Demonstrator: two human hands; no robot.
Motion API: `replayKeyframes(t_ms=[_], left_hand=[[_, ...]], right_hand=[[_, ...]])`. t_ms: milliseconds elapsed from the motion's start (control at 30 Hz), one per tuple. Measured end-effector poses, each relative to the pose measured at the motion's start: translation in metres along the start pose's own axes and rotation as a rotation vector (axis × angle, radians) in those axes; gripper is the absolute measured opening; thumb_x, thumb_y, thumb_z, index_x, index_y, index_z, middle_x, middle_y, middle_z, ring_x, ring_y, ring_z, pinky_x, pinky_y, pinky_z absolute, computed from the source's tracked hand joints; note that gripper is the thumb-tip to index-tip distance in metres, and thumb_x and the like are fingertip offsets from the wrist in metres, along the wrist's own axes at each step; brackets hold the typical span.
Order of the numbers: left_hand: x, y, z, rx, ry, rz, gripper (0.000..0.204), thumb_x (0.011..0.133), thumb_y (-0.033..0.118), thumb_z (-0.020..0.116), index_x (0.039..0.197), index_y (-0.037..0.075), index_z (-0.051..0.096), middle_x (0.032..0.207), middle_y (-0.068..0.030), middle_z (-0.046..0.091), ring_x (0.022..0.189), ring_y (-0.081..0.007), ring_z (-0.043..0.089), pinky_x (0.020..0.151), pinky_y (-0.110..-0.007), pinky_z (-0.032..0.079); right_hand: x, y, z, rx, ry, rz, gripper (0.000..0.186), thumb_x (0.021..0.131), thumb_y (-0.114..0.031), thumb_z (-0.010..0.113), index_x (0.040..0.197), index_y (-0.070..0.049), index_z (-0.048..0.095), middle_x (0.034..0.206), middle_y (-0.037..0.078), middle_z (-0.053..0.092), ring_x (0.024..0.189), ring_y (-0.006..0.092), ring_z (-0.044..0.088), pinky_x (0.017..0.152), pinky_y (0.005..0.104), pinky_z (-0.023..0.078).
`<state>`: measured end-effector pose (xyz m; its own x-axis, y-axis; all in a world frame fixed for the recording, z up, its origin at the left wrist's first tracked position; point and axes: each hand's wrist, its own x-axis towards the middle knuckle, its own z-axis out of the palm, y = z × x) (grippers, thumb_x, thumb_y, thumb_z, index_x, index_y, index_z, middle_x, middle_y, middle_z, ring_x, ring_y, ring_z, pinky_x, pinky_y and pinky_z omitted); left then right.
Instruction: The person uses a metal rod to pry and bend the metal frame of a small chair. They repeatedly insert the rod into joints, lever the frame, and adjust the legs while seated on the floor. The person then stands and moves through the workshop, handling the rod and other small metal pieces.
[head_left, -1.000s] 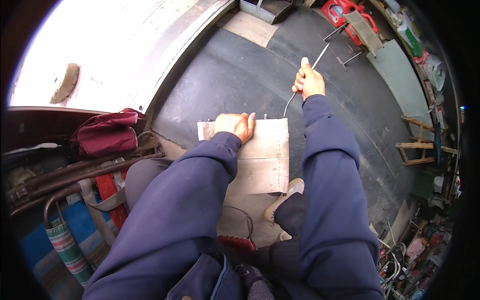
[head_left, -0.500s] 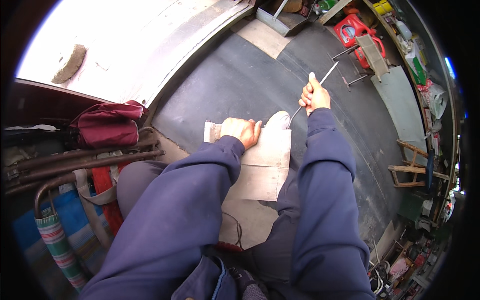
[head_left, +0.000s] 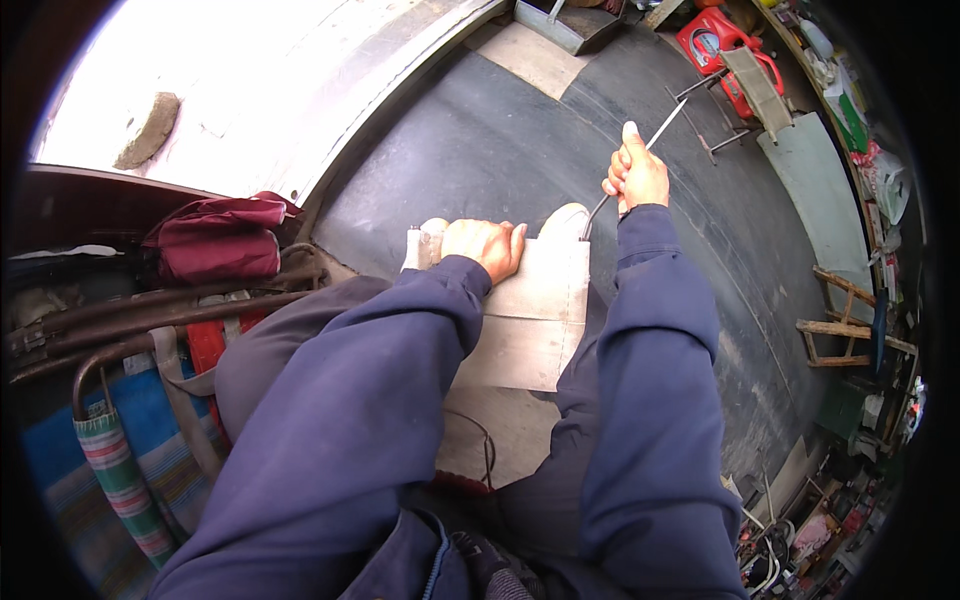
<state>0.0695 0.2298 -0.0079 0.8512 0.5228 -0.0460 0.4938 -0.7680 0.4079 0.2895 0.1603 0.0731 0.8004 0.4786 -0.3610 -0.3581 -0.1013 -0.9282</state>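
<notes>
A beige canvas piece (head_left: 530, 345), seamed across its middle, lies over my lap between my knees. My left hand (head_left: 484, 248) is closed over its far edge, thumb toward the right. My right hand (head_left: 638, 180) is wrapped round a thin metal rod (head_left: 667, 124), beyond the canvas's far right corner. The rod's pale pointed end sticks out above the fist; its lower part curves down to that corner. Whether its tip is inside the canvas edge I cannot tell. The light toe of a shoe (head_left: 564, 221) shows just behind the canvas.
Dark sheeting (head_left: 440, 150) covers the floor ahead. A small canvas-seated folding stool (head_left: 757, 92) stands far right beside red jugs (head_left: 708, 38). A wooden frame (head_left: 842, 328) is at right, a metal dustpan (head_left: 560, 25) at the top. A maroon bag (head_left: 220, 240) rests on metal tubes at left.
The view has shifted a little. The canvas's far edge sits slightly farther away, and my right hand with the rod has moved slightly right and nearer. Both hands keep their hold.
</notes>
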Motion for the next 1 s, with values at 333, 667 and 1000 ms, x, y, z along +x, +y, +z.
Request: replayKeyframes(t_ms=[333,667,1000], left_hand=[[-0.003,-0.003,-0.001,0.048,-0.021,0.023,0.045,0.101,0.04,0.048,0.08,0.011,0.075,0.071,-0.0151,0.072,0.066,-0.0347,0.07,0.069,-0.047,0.053],[-0.011,-0.002,-0.002,0.126,-0.026,0.088,0.043,0.103,0.034,0.043,0.077,0.013,0.071,0.065,-0.0131,0.07,0.056,-0.0321,0.065,0.072,-0.045,0.042],[-0.014,-0.002,0.001,0.15,-0.014,0.094,0.042,0.102,0.034,0.046,0.074,0.013,0.069,0.062,-0.013,0.068,0.053,-0.0324,0.064,0.067,-0.046,0.044]], right_hand=[[-0.027,-0.003,0.002,0.042,0.016,-0.065,0.055,0.101,-0.043,0.062,0.062,-0.016,0.034,0.053,-0.002,0.031,0.044,0.0109,0.028,0.045,0.0306,0.029],[-0.068,0.004,0.004,0.059,0.09,-0.243,0.056,0.098,-0.046,0.066,0.062,-0.015,0.036,0.054,-0.002,0.034,0.046,0.0102,0.031,0.049,0.0303,0.032],[-0.064,0.018,-0.008,0.076,0.08,-0.23,0.055,0.099,-0.044,0.066,0.061,-0.014,0.039,0.054,-0.002,0.036,0.047,0.0101,0.032,0.049,0.0299,0.033]])
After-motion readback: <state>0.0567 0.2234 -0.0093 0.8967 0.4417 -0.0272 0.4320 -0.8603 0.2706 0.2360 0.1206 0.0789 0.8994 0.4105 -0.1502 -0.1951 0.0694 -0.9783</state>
